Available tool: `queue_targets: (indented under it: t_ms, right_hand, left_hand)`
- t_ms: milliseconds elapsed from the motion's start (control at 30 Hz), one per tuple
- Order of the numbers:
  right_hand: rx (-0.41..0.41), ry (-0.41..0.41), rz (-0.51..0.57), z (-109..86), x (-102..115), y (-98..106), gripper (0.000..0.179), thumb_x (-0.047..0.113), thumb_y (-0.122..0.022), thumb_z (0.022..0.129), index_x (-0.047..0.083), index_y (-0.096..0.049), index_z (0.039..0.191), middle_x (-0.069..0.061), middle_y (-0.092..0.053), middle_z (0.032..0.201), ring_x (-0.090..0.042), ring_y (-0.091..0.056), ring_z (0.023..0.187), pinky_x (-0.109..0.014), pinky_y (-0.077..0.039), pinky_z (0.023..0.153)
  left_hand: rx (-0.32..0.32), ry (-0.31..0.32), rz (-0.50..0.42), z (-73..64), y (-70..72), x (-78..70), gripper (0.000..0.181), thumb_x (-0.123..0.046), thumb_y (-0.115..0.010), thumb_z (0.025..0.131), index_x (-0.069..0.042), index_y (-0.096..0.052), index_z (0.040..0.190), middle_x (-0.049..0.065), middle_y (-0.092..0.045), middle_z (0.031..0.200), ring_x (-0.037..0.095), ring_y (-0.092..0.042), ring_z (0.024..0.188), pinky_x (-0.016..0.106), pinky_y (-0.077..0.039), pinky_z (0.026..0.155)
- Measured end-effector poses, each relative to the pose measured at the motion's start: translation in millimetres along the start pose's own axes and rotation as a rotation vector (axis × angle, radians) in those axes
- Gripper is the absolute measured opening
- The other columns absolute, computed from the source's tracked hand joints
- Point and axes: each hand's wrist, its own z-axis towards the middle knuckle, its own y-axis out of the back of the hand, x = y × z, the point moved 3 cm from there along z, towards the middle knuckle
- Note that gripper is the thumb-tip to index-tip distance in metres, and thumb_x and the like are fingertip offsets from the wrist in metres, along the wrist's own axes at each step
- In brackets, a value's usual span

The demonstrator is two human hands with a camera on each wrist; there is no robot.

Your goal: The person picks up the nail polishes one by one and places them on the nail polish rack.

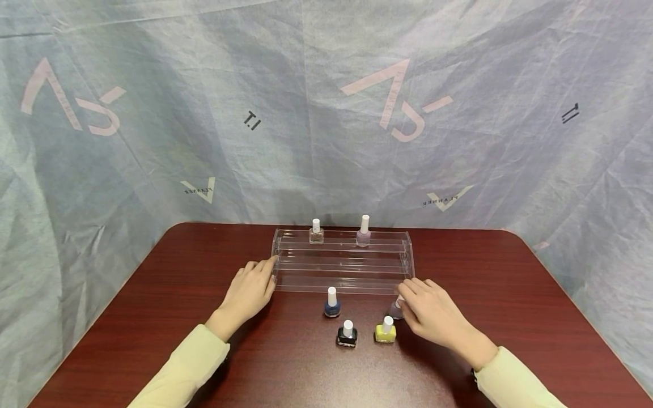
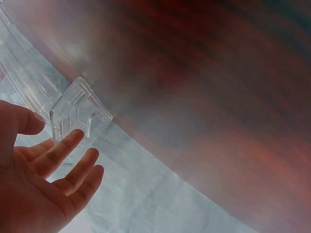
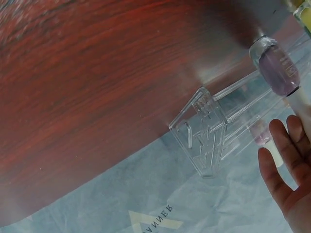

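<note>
A clear tiered rack (image 1: 342, 281) stands toward the back of the table, with a clear glittery nail polish bottle (image 1: 316, 236) and a pale purple one (image 1: 363, 238) on its top tier. My left hand (image 1: 250, 289) is at the rack's left end, fingers loosely extended, fingertips right at the side panel (image 2: 99, 114). At the front right corner, my right hand (image 1: 433, 310) pinches the white cap of a purple nail polish bottle (image 3: 278, 70). From above, the fingers partly hide this bottle; the right wrist view shows the other fingers loosely extended.
In front of the rack stand a blue nail polish bottle (image 1: 332, 307), a black one (image 1: 347, 336) and a yellow one (image 1: 385, 332), all white-capped. The dark red wooden table (image 1: 285, 368) ends at a hanging grey cloth (image 1: 306, 158) behind the rack.
</note>
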Motion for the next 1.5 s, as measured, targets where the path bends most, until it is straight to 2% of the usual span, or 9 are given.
queue_targets:
  t_ms: [300,567,1000,1233,1500]
  right_hand:
    - [0.010,0.011,-0.001,-0.7,-0.3,-0.4,0.008,0.015,-0.055,0.078,0.011,-0.057,0.085,0.004,-0.053,0.077,-0.012,-0.048,0.067,-0.027,-0.035,0.057]
    - [0.003,0.029,0.000,1.5,-0.3,0.9,0.006,0.015,-0.051,0.083,0.011,-0.054,0.080,0.005,-0.048,0.073,-0.012,-0.044,0.065,-0.025,-0.031,0.056]
    - [-0.007,0.047,-0.005,9.0,-0.4,3.4,0.004,0.013,-0.056,0.077,0.012,-0.052,0.077,0.004,-0.047,0.072,-0.014,-0.044,0.065,-0.026,-0.031,0.057]
    - [0.014,0.045,-0.011,17.0,1.0,7.9,0.003,0.014,-0.052,0.081,0.012,-0.052,0.079,0.004,-0.046,0.072,-0.014,-0.042,0.065,-0.026,-0.030,0.057]
    - [-0.013,0.074,-0.005,26.9,3.0,9.2,0.007,0.014,-0.050,0.081,0.011,-0.055,0.083,0.004,-0.049,0.075,-0.015,-0.047,0.067,-0.026,-0.032,0.058]
  left_hand:
    - [-0.004,-0.001,0.007,-0.2,-0.5,0.4,0.045,-0.019,-0.052,0.089,-0.008,-0.046,0.132,0.008,-0.061,0.116,0.029,-0.055,0.101,0.042,-0.045,0.081]
    - [0.005,0.001,0.004,-0.8,-0.4,0.1,0.046,-0.020,-0.053,0.089,-0.008,-0.045,0.132,0.008,-0.061,0.117,0.030,-0.055,0.101,0.043,-0.045,0.081]
    - [0.017,0.011,0.003,-0.8,-0.8,0.1,0.045,-0.021,-0.052,0.090,-0.008,-0.045,0.133,0.008,-0.061,0.118,0.029,-0.055,0.103,0.043,-0.045,0.082]
    - [0.012,0.008,0.009,-0.7,-0.8,0.7,0.046,-0.021,-0.052,0.089,-0.008,-0.045,0.133,0.008,-0.061,0.118,0.029,-0.055,0.102,0.043,-0.045,0.081]
    - [-0.005,-0.004,0.017,-0.4,-1.2,0.8,0.046,-0.019,-0.053,0.088,-0.008,-0.046,0.132,0.008,-0.062,0.116,0.029,-0.056,0.100,0.042,-0.046,0.079]
